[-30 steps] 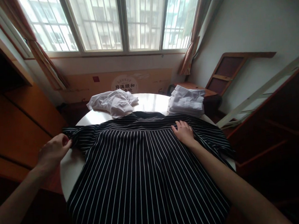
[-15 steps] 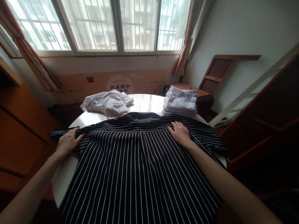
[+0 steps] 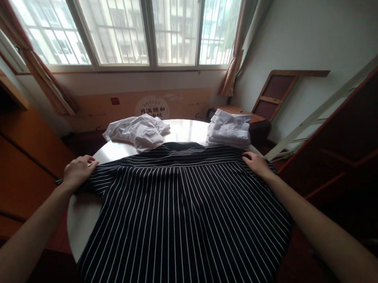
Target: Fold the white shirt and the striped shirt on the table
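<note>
A black shirt with white stripes (image 3: 181, 219) lies spread back side up, its collar at the far side and its lower part reaching toward me over the near edge. My left hand (image 3: 78, 171) is closed on the left sleeve, thumb and fingers pinching the cloth. Around the right shoulder and sleeve, my right hand (image 3: 258, 163) has its fingers curled onto the fabric. The hand and forearm partly cover the right sleeve.
Under the shirt stands a round white table (image 3: 188, 128). At its far side are a crumpled white garment (image 3: 136, 130) and a stack of folded white cloth (image 3: 228, 130). A wooden cabinet (image 3: 31, 161) stands left, a dark red panel (image 3: 345, 148) right.
My left hand has shifted outward along the left sleeve. My right hand has moved right across the shoulder, and the right sleeve has drawn in and is less visible.
</note>
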A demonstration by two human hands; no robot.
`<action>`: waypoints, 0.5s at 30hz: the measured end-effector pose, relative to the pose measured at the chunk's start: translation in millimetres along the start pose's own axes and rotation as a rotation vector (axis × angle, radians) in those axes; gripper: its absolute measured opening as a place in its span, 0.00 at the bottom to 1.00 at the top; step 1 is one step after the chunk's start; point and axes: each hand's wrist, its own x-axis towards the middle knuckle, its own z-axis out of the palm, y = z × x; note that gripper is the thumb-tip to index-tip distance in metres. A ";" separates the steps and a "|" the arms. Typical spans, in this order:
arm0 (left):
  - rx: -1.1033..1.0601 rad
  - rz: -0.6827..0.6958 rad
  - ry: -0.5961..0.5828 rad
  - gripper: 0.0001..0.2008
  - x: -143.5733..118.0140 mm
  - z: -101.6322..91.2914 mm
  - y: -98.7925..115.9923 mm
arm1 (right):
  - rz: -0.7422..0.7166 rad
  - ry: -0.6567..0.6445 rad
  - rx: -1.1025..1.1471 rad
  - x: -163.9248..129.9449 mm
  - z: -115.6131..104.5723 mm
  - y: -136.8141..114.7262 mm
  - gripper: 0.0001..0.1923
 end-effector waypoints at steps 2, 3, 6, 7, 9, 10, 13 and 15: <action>-0.040 0.081 -0.005 0.21 5.2 2.0 13.4 | 0.066 0.023 0.015 10.5 -7.9 8.1 0.18; -0.069 0.117 -0.028 0.22 9.0 4.2 19.7 | 0.078 0.030 0.014 15.5 -10.4 10.4 0.18; -0.166 0.210 -0.109 0.23 23.1 13.9 36.9 | 0.062 0.026 -0.011 27.9 -11.8 8.9 0.18; -0.186 0.223 -0.132 0.23 27.8 17.7 42.2 | 0.044 0.019 -0.019 31.0 -10.9 5.7 0.18; -0.224 0.232 -0.175 0.23 36.2 24.5 52.0 | 0.022 0.003 -0.038 35.4 -8.9 -3.2 0.19; -0.252 0.240 -0.199 0.23 39.6 27.1 56.6 | 0.036 0.008 -0.057 36.7 -8.2 -8.2 0.20; -0.389 0.302 -0.309 0.24 45.7 30.9 68.8 | 0.133 0.130 -0.154 36.8 -7.2 -22.9 0.22; -0.494 0.324 -0.380 0.24 46.4 30.4 75.3 | 0.116 0.205 -0.210 35.4 -6.3 -32.0 0.22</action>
